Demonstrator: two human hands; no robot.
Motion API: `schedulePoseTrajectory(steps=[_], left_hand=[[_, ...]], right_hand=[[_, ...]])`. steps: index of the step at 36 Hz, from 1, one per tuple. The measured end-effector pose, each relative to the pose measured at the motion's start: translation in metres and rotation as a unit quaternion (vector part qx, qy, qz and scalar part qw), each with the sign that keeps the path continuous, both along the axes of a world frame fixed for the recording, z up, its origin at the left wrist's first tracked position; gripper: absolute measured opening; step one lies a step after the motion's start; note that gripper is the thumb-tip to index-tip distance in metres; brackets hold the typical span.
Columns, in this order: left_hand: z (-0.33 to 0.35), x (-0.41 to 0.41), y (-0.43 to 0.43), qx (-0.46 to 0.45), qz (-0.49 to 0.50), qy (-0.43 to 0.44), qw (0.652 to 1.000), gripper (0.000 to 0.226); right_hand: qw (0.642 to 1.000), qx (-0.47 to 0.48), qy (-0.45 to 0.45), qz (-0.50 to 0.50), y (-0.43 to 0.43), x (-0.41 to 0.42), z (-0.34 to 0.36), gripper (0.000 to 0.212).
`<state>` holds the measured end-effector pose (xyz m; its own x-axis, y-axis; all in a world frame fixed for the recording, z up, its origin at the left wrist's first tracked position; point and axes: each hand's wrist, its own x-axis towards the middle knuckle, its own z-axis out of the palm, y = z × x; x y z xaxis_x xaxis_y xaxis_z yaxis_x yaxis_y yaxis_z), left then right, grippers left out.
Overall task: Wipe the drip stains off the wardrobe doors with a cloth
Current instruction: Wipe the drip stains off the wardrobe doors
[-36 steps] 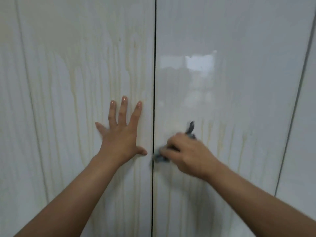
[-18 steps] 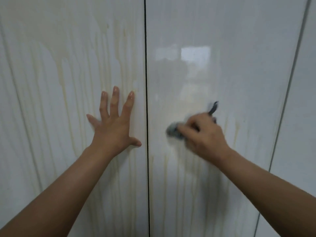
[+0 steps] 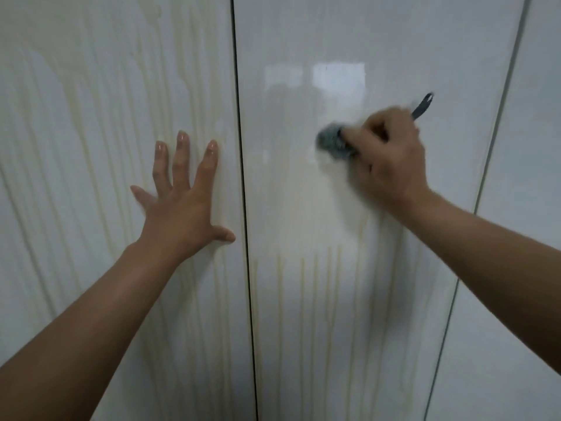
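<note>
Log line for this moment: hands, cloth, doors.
left hand: flat on left door | right hand: grips cloth against right door | drip stains: visible on both doors

Head camera, seemingly close, facing wardrobe doors (image 3: 303, 299)

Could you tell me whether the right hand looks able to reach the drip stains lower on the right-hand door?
Probably yes. The right hand grips the cloth on that door, and the drip stains run below it on the same panel, with nothing between; the left hand presses the other door.
</note>
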<state>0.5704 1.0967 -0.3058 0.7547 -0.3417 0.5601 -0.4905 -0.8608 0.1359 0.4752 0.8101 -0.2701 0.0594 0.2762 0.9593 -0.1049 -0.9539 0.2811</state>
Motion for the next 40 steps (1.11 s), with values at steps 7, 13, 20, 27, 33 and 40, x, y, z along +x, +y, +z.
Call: schedulePoseTrajectory(steps=[7,13,20,27,33,40], left_hand=[[0.000,-0.001,0.000,0.001,0.000,-0.005,1.000,0.158],[0.000,-0.001,-0.001,-0.002,0.002,-0.008,1.000,0.159],[0.000,-0.001,-0.002,-0.005,0.007,-0.010,1.000,0.159],[-0.001,-0.001,-0.002,-0.007,0.005,-0.013,1.000,0.158],[-0.001,-0.002,-0.002,-0.004,0.008,-0.012,1.000,0.158],[0.000,-0.003,-0.004,-0.010,0.014,-0.019,1.000,0.158]], right_hand=[[0.885,-0.277,0.375,0.012,-0.028,-0.027,-0.095,0.013],[0.923,-0.264,0.278,-0.006,-0.031,-0.036,-0.036,0.041],[0.993,0.090,-0.075,-0.034,-0.037,-0.022,0.039,0.026],[0.987,0.008,0.154,-0.042,-0.042,-0.031,-0.072,0.022],[0.884,-0.266,0.384,-0.007,-0.081,-0.057,-0.119,0.015],[0.985,-0.026,0.167,-0.031,-0.077,-0.068,-0.012,0.020]])
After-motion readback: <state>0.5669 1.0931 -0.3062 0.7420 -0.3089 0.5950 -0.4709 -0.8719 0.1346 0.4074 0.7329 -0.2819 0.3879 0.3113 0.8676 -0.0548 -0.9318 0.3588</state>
